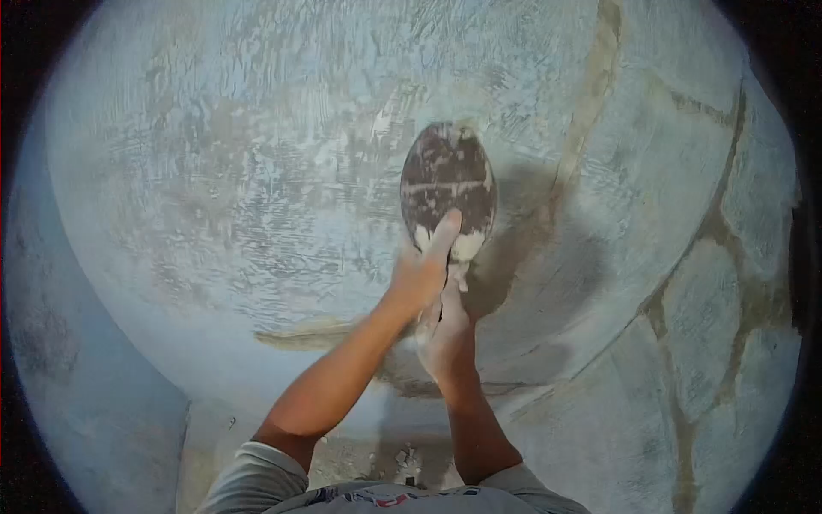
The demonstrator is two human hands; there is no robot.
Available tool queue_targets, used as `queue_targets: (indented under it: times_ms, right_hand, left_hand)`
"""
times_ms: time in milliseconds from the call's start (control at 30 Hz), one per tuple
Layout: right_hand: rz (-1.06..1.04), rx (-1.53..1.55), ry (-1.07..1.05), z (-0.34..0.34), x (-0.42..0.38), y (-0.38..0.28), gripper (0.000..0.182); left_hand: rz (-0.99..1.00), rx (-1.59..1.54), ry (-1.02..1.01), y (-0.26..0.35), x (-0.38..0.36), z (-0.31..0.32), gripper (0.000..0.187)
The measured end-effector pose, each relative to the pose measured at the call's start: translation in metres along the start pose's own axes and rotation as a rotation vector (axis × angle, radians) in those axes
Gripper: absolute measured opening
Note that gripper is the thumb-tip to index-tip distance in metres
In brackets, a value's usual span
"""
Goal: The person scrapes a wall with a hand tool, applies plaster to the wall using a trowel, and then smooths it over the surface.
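An oval, dark brown tool (448, 167) with whitish smears and a pale line across its middle is in front of the plastered wall. My left hand (419, 276) is closed around its lower end, with the thumb pressed on the dark face. Just below, my right hand (447, 338), coated in whitish dust, grips the narrow lower part, which is mostly hidden by my fingers. Whether the tool's far side touches the wall cannot be seen.
The pale plastered wall (282, 197) fills most of the view, with rough, streaky texture. A brown band (591, 103) runs down its upper right. Cracked-looking brown lines divide the plaster panels (702, 313) at right. Small whitish crumbs (407, 458) lie low, near my body.
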State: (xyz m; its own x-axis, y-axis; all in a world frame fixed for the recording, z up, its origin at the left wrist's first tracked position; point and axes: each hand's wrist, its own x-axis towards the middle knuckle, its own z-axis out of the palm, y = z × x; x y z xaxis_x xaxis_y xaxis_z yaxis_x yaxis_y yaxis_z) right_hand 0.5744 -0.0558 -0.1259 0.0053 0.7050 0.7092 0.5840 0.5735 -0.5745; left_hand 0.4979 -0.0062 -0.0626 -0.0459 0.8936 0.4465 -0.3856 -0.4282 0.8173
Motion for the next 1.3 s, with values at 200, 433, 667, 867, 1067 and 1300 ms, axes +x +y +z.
queue_targets:
  times_ms: [200,433,667,867,1067,1300]
  right_hand:
    - [-0.040,-0.014,0.064,0.012,-0.019,0.013,0.041]
    - [0.021,-0.044,0.021,-0.002,0.020,-0.007,0.045]
    - [-0.112,-0.141,0.097,0.012,-0.018,0.003,0.052]
    - [-0.023,-0.148,0.035,-0.006,0.017,-0.015,0.052]
    - [-0.067,-0.167,0.107,-0.003,-0.018,-0.016,0.049]
    - [-0.123,-0.207,0.120,-0.014,0.012,-0.032,0.049]
  left_hand:
    - [-0.069,-0.106,-0.053,-0.012,-0.021,-0.009,0.057]
    - [-0.020,-0.049,-0.045,0.007,0.021,0.003,0.063]
    - [-0.138,-0.143,0.029,-0.009,-0.014,-0.007,0.063]
    - [-0.065,-0.137,-0.058,0.003,0.017,-0.003,0.054]
    - [-0.150,-0.225,0.053,0.006,-0.015,0.002,0.047]
    - [-0.187,-0.275,-0.085,0.037,-0.001,0.007,0.040]
